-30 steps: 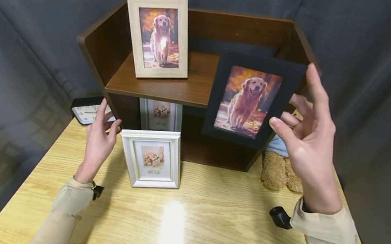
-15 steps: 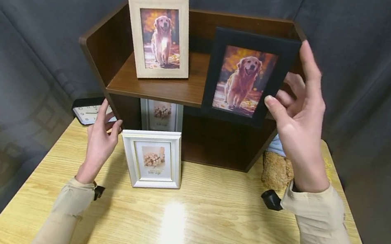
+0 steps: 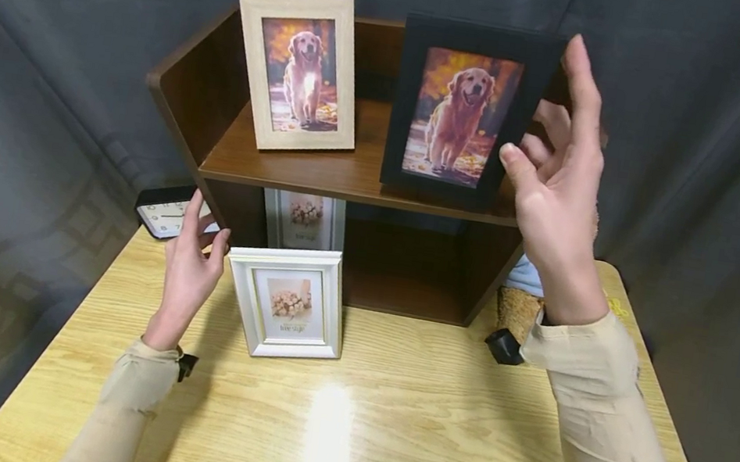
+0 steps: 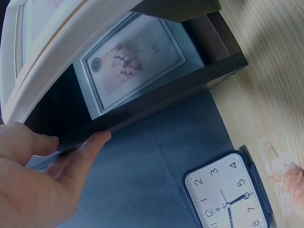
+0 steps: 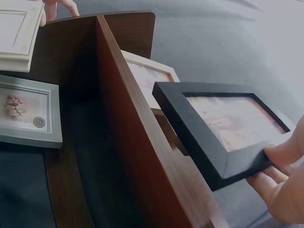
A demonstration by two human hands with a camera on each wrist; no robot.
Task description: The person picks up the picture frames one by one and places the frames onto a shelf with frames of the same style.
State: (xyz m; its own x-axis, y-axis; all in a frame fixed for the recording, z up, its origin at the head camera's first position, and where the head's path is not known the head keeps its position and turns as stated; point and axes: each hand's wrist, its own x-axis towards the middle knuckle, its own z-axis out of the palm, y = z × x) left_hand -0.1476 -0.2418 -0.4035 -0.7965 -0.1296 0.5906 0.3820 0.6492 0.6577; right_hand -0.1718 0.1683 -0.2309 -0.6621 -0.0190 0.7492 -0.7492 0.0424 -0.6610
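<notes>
My right hand (image 3: 559, 198) pinches the right edge of a black picture frame (image 3: 465, 118) with a dog photo, thumb in front and fingers behind. The frame is upright, its lower edge close over the upper shelf of a dark brown wooden bookshelf (image 3: 180, 90). In the right wrist view the black frame (image 5: 199, 128) shows close beside the shelf board. My left hand (image 3: 190, 269) holds the front edge of the bookshelf's left side panel between thumb and fingers. A pale wood picture frame (image 3: 305, 84) with the same dog photo stands on the upper shelf, at left.
A white picture frame (image 3: 289, 302) stands on the table (image 3: 414, 419) before the bookshelf. Behind it, a grey picture frame (image 3: 307, 222) stands in the lower compartment. A clock (image 3: 159, 216) sits left of the bookshelf; a brown plush toy (image 3: 517, 308), partly hidden, sits at right.
My right hand has lifted the black picture frame and brought it leftward and back, from in front of the shelf to over its upper board. My left hand stays put.
</notes>
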